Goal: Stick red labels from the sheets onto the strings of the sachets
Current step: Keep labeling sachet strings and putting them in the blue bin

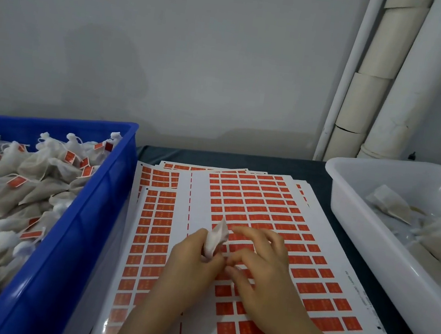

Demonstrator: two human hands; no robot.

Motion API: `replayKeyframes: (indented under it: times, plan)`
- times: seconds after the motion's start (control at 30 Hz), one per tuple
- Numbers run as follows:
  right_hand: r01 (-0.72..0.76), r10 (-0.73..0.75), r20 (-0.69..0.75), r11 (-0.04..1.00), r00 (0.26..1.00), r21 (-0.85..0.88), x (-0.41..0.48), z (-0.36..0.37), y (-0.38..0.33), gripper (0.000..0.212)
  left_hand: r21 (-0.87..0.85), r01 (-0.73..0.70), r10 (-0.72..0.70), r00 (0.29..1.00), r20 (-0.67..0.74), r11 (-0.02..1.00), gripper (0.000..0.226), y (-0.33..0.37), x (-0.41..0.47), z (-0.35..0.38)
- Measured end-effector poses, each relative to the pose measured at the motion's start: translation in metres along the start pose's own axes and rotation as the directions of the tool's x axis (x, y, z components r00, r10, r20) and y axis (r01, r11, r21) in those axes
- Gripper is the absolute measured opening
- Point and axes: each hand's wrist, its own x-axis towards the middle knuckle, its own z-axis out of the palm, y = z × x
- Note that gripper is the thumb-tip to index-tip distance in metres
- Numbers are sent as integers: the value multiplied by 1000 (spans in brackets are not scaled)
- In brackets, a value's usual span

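Both forearms reach over the label sheet (252, 216); left hand (190, 258) fingers pinch a white sachet (217, 238), right hand (259, 267) fingers half curled, picking at red labels just beside it. Blue crate (90, 206) holds many tagged sachets; white tub (374, 223) holds few untagged

Sheets of red labels (251, 199) are spread flat, overlapping, at the middle. One small white sachet (215, 240) is held upright above them. Labelled sachets (15, 182) are heaped at left.
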Motion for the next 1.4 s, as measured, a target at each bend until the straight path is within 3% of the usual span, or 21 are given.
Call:
replayKeyframes:
  times: [0.2,0.3,0.43,0.5,0.57,0.7,0.77,0.87,1.07,1.17,1.4]
  plan:
    - [216,-216,16,967,976,-134,2,-4,3,9,207,-202,195,979,58,957,18,-5,0,-2]
    - [224,-229,-10,962,973,-153,1,-2,1,20,285,-300,302,953,37,910,20,-6,-2,0]
    - [172,-184,-92,977,979,-123,1,0,-3,16,297,-316,364,924,-121,901,13,-3,-4,1]
    - [141,-157,-101,978,982,-155,2,0,-4,12,255,-294,348,916,-201,921,12,0,-5,4]
    - [133,-153,-101,975,983,-176,2,1,-6,5,217,-234,287,921,-262,948,26,2,-6,6]
    - [110,-140,-117,967,983,-230,2,3,-8,15,209,-97,157,944,-290,973,15,3,-6,8]
    - [112,-152,-145,961,978,-253,3,3,-9,16,179,-36,89,950,-298,983,26,0,-6,9]
    - [130,-185,-185,953,965,-274,5,2,-12,12,-51,40,-52,969,-242,998,37,1,-3,7]
    - [118,-170,-171,953,971,-279,8,4,-17,18,-394,161,-235,961,-147,905,14,8,-7,5]
    - [115,-160,-175,964,971,-241,6,5,-19,14,-464,176,-256,960,-114,868,3,11,-8,2]
    - [34,-21,-164,996,986,79,1,1,-16,3,-525,128,-138,990,21,841,18,18,-9,-5]
